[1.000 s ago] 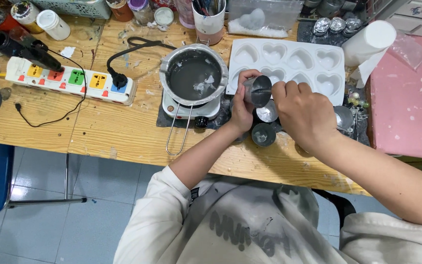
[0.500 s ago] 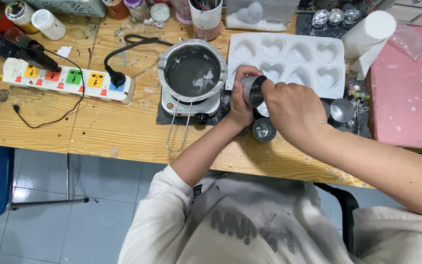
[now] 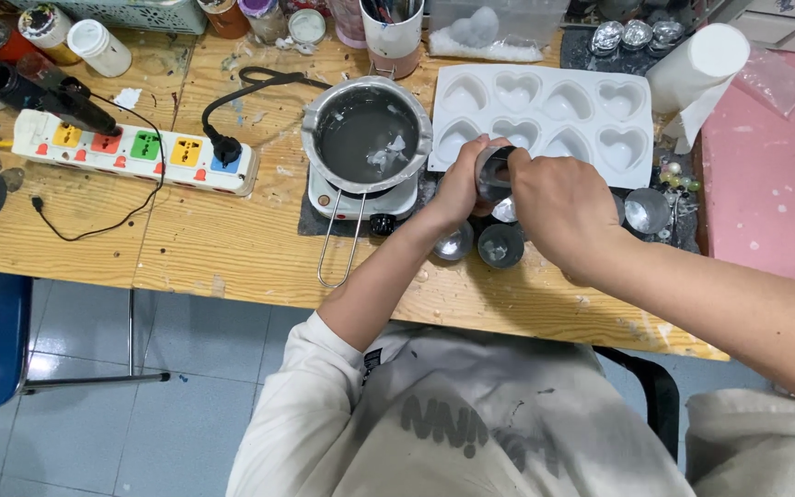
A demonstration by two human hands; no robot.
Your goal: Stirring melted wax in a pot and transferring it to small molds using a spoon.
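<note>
Small dark metal cup (image 3: 492, 173), held between both hands, sits just above the near edge of the white heart-shaped mould tray (image 3: 545, 118). The left hand (image 3: 460, 184) wraps it from the left, its grip closed on the cup's side with the fingers curled behind it. The right hand (image 3: 563, 207) covers it from the right and from above, so only a narrow strip of the cup shows; its rim, its contents and how it tilts cannot be made out. Whether the right hand's grip actually clamps the cup or only rests against it is hidden by the knuckles.

Below the hands, two more small round cups (image 3: 501, 245) stand on the wooden table (image 3: 232, 248), partly covered by the wrists, and another shiny one (image 3: 647, 210) shows to the right. Left of the hands a metal pot (image 3: 366, 136) with greyish liquid sits on a small white hotplate (image 3: 342, 199), its wire handle reaching toward the table edge. Further left lies a power strip (image 3: 131, 152) with coloured switches. A white paper roll (image 3: 697, 69) stands beside a pink mat (image 3: 770, 184), which is cut off by the right edge. Jars along the top edge are cropped.
</note>
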